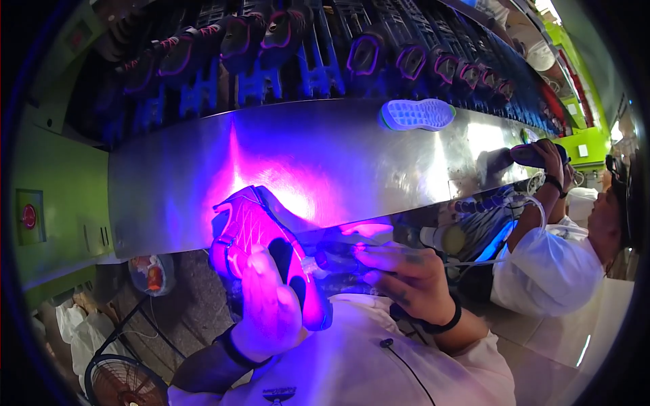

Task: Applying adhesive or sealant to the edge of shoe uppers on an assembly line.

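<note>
A shoe (pixel 227 230) stands tilted at the table's near edge, lit bright pink and purple. My left hand (pixel 269 308) is closed on its near side, the fingers lying along the upper by its dark opening. To the shoe's right, my right hand (pixel 414 281) has its fingers bent together around something dark. A pale tip by the shoe's side seems to belong to it, but glare and shadow hide its kind. On the table beyond lies a pale shoe sole (pixel 418 114), its patterned face up.
A metal table (pixel 169 203) runs across in front of me. Behind it, a rack (pixel 318 64) carries several dark shoes. At the right, a co-worker (pixel 552 257) holds a dark shoe (pixel 531 155). A fan (pixel 125 382) stands at the lower left, near a small bin (pixel 150 274).
</note>
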Demonstrator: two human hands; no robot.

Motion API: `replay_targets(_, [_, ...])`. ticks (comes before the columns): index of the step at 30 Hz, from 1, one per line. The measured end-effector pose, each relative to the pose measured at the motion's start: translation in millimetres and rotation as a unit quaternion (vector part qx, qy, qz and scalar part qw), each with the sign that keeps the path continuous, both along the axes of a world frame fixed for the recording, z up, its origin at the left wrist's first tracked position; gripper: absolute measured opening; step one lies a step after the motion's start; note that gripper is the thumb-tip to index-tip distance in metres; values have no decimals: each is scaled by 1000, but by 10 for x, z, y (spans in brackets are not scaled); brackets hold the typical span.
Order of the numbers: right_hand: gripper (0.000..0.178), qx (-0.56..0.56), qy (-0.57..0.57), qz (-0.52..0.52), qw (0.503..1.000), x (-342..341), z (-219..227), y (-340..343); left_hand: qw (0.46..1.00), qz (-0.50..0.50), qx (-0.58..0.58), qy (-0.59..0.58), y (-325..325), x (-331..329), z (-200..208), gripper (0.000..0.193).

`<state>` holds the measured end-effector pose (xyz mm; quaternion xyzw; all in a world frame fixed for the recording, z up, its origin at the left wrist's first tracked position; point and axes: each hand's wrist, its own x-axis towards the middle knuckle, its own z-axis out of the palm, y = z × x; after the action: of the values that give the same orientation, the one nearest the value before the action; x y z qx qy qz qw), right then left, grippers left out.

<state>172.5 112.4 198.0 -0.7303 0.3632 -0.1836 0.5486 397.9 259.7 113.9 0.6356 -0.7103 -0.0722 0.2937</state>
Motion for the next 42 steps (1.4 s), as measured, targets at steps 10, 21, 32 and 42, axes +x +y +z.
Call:
replay_targets(10, [38, -198, -80, -29, 977, 16, 142, -130, 993, 70, -94, -14, -846, -75, 878, 66])
replay_targets(21, [43, -336, -75, 2, 939, 322, 236, -548, 990, 23, -11, 138, -1094, 346, 1071, 97])
replay_targets(32, [36, -266, -145, -83, 949, 778, -629, -388, 995, 6, 86, 54, -1222, 1037, 1058, 119])
replay_targets(42, [33, -109, -148, -48, 982, 845, -167, -362, 948, -55, 131, 283, -569, 1213, 469, 125])
